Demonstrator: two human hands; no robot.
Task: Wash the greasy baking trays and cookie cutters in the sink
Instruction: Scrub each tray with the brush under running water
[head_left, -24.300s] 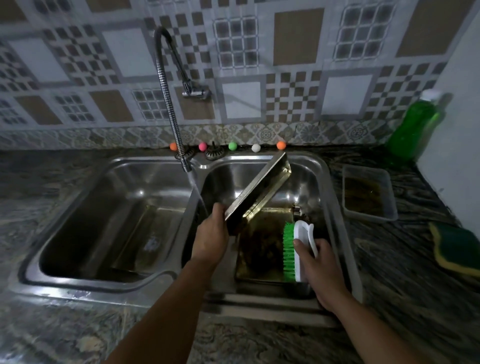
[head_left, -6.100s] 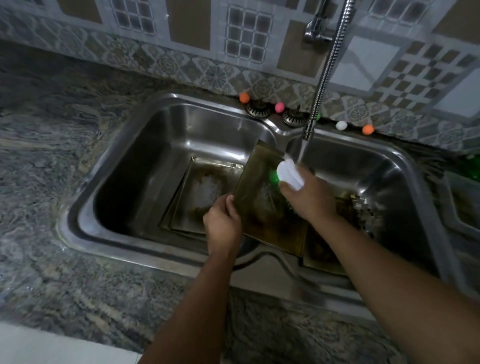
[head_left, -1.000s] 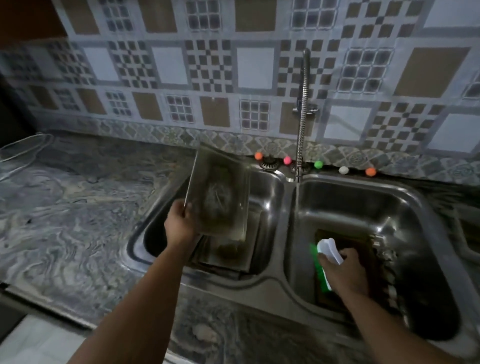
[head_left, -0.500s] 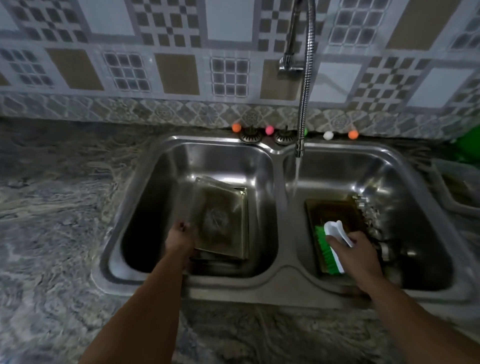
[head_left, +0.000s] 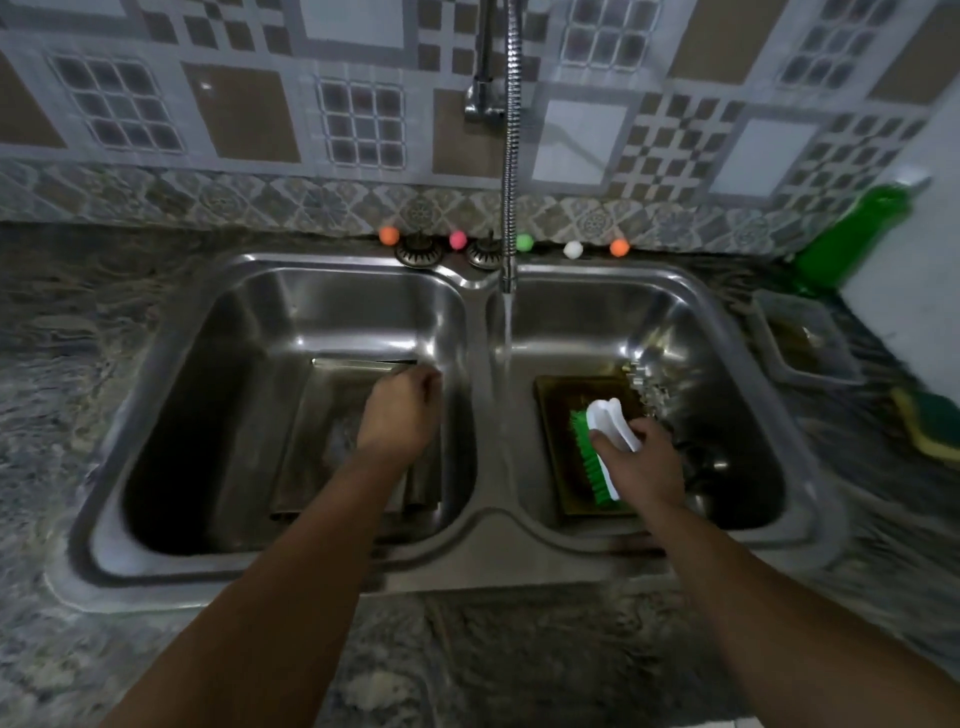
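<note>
Left hand (head_left: 401, 415) hovers low in the left basin of the sink (head_left: 480, 545), fingers loosely curled, holding nothing, right above the stacked baking trays (head_left: 322, 447) lying flat on the basin floor toward its right wall. Right hand (head_left: 641, 462) has its grip wrapped round the white scrub brush (head_left: 605, 441) (green bristles facing left), set on the greasy tray (head_left: 566, 395) at the right basin's left side. Water runs from the faucet (head_left: 510, 156) beside it; cookie cutters (head_left: 649, 384) sit at that tray's far right corner.
</note>
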